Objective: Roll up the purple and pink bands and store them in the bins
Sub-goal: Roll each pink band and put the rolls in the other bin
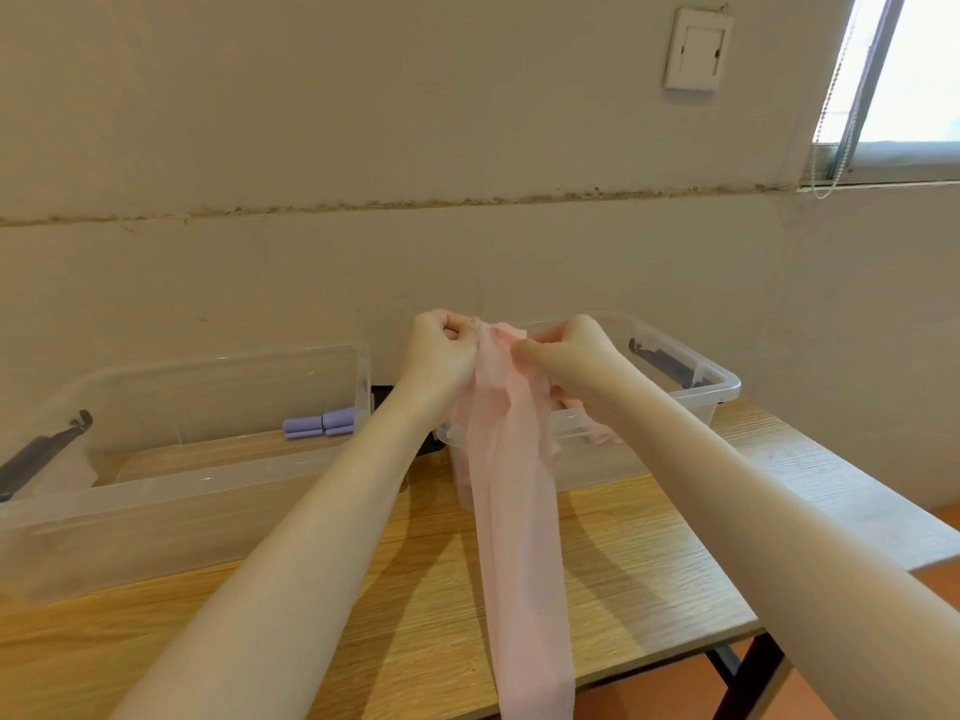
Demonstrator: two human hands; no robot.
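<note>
Here the pink band (511, 511) is held up in the air above the desk (441, 605), its top end bunched between the two hands and the rest hanging down in a long, thin, slightly see-through strip that runs past the near edge of the desk and out of the bottom of the view. The left hand (441, 350) has its fingers curled tight into a fist, the grip clenched around the band's upper left edge. The right hand (569, 350) is just beside it, fingers and thumb curled in a pinching grip on the band's upper right edge, so the top of the band sits crumpled between the two fists. Both bare forearms reach forward from the lower corners. Behind the hands, on the right, stands a clear plastic bin (722, 387) with a dark handle clip on its far end; something pink lies inside it, partly hidden by the right forearm. On the left sits a second clear bin (171, 485), with a dark clip at its left end, and rolled purple bands (319, 424) lie inside it near its right wall. Both bins rest on the wood-grain desk, well apart from the hanging strip's lower end. Beyond is a plain wall with a white switch plate (697, 50) and a window (904, 70) at the upper right.
</note>
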